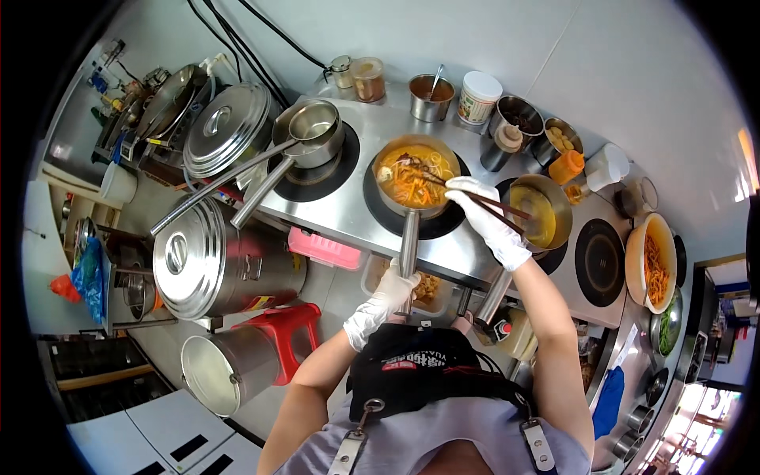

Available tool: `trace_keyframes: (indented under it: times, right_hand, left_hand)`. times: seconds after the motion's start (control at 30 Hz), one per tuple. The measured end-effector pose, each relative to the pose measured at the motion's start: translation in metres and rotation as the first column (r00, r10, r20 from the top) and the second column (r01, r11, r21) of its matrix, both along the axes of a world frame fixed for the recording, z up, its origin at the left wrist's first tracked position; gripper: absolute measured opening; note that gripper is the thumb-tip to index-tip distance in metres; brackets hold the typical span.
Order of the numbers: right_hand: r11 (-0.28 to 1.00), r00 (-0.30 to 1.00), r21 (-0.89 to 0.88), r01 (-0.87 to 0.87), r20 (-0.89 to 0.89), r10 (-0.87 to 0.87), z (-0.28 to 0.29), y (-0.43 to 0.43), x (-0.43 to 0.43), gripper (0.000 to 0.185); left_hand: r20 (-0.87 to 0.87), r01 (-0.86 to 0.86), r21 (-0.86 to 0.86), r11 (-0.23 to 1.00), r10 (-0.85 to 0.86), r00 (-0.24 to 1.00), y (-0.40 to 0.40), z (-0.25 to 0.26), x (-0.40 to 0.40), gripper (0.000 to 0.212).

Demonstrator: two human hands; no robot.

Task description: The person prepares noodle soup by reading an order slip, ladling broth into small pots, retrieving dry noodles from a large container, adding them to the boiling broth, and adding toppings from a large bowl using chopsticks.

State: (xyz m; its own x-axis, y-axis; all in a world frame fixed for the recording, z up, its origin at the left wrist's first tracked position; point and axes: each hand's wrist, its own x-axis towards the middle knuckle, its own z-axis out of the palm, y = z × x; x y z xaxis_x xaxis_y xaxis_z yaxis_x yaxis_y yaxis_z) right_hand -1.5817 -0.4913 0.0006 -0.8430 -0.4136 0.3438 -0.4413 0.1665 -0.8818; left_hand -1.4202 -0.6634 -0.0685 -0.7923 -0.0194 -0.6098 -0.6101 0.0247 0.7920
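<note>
My left hand point(394, 287), in a white glove, is closed around the metal handle point(409, 243) of a saucepan point(442, 208). The pan sits on a round black hob plate point(380, 214) and holds orange broth with shredded carrot, onion rings and darker shreds point(415, 175). In my right hand point(480, 214), also gloved, is a pair of dark chopsticks point(496, 205); their tips reach into the food. Just right of that hand, a second saucepan point(561, 214) with yellow liquid stands on another hob plate.
Stacked saucepans point(317, 148) stand at the left, their long handles jutting over the counter edge. Jars, metal pots and an orange squeeze bottle point(567, 167) line the back. Lidded stockpots point(190, 255) stand further left. A bowl of shredded carrot point(634, 267) is at the right.
</note>
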Motion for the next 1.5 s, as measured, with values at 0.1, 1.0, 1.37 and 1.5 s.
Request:
trace_keyframes:
  times: [0.1,1.0,1.37,1.5]
  right_hand:
    - [0.984,0.978,0.018,0.179,0.102,-0.18,0.001,-0.004,-0.008,0.014]
    - [0.973,0.99,0.22,0.063,-0.135,-0.034,-0.009,0.0,0.007,0.014]
    - [0.994,0.997,0.094,0.055,0.045,-0.06,0.017,0.012,0.024,0.013]
    - [0.998,0.999,0.054,0.014,0.046,-0.017,0.011,0.012,0.021,0.013]
  left_hand:
    - [-0.004,0.026,-0.021,0.999,-0.027,1.0,-0.019,0.001,0.002,0.071]
    - [0.013,0.13,0.064,0.989,-0.131,0.991,-0.061,0.005,-0.009,0.062]
    - [-0.047,0.164,0.048,0.985,-0.161,0.986,-0.063,0.005,-0.007,0.063]
    - [0.103,-0.207,0.158,0.966,0.192,0.976,-0.083,-0.048,-0.006,0.053]
